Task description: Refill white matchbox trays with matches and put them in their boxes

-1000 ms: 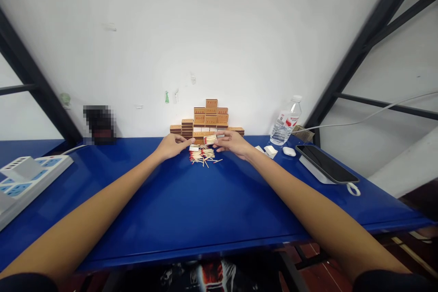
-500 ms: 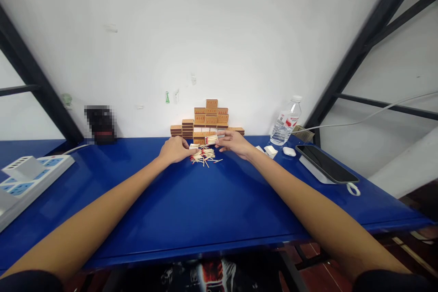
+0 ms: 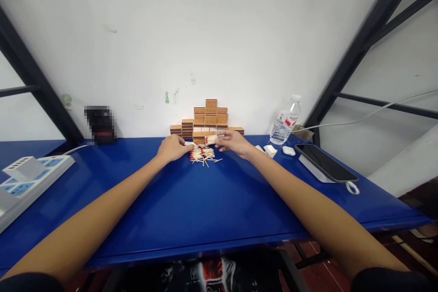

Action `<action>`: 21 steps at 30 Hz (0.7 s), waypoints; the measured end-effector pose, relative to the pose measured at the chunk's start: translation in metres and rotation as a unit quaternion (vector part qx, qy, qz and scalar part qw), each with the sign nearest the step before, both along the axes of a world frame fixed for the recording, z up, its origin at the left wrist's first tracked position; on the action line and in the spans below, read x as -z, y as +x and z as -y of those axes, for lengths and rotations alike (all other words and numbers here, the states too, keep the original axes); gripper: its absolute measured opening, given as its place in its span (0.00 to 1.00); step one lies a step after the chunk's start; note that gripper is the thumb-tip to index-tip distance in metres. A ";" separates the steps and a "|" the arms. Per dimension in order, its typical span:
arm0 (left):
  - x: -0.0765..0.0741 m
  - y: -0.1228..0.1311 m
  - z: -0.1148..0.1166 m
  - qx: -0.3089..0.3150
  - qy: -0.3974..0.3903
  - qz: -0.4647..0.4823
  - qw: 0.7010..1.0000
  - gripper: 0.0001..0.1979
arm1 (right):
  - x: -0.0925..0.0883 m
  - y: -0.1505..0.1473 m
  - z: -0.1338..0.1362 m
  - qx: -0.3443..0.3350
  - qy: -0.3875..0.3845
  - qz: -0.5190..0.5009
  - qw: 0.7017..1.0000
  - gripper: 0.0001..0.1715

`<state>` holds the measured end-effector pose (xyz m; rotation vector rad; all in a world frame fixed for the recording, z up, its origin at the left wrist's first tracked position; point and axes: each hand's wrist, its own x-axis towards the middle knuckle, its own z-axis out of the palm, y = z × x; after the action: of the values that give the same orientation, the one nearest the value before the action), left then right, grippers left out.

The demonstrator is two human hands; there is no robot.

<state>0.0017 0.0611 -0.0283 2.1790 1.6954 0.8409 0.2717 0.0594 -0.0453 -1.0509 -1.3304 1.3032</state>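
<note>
My right hand (image 3: 234, 141) is closed on a small white matchbox tray (image 3: 211, 139) that holds matches with their red heads to the left. Between the thumb and fingers of my left hand (image 3: 172, 147) is another small white tray (image 3: 189, 144), tilted; what is inside it I cannot see. Just below both trays, a loose pile of matches (image 3: 202, 154) lies on the blue table (image 3: 198, 205). Behind my hands, orange-brown matchboxes (image 3: 211, 119) are stacked in steps against the wall, some partly hidden by my fingers.
To the right are a water bottle (image 3: 285, 121), white paper pieces (image 3: 270, 150), a white earphone case (image 3: 288, 150) and a phone (image 3: 325, 163) on a white block. A power strip (image 3: 37, 175) lies at left, near a pixelated dark object (image 3: 100, 124).
My left hand has tipped its small tray and shifted slightly up and left. The right hand and its tray of matches stay about where they were.
</note>
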 end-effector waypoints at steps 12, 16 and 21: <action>-0.011 -0.028 0.002 0.155 -0.148 0.139 0.967 0.23 | -0.002 0.004 0.004 0.006 0.008 0.028 1.000 0.24; -0.008 -0.026 0.002 0.172 -0.177 0.198 0.949 0.23 | -0.005 -0.003 0.008 -0.007 0.026 0.040 0.999 0.22; -0.003 -0.024 -0.001 0.188 -0.181 0.207 0.943 0.23 | -0.008 -0.012 0.014 -0.014 0.038 0.033 0.999 0.19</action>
<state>-0.0220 0.0621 -0.0252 1.8275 1.0838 0.7435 0.2601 0.0452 -0.0376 -1.0322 -1.4378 1.2377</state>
